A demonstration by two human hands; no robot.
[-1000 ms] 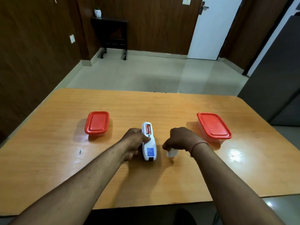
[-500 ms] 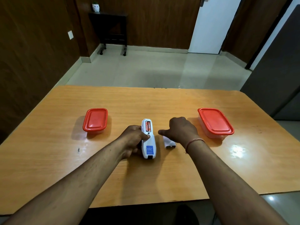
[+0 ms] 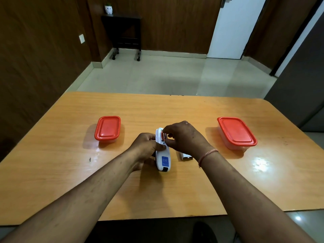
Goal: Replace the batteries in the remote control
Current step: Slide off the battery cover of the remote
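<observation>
At bench centre the left hand grips the white remote while right-hand fingers pinch a red battery at its twelve-o'clock end — removal, apparently — next, lift it clear.

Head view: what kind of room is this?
Probably an office or meeting room: large wooden table, wood-panelled walls, tiled floor, white door.

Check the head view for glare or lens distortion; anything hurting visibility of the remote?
Head view: bright glare patch on the table at right, well clear of the remote; wide-angle bowing of the table's edges; remote sharp, its battery bay partly hidden by the right hand; soft shadows beside both red-lidded containers.
</observation>
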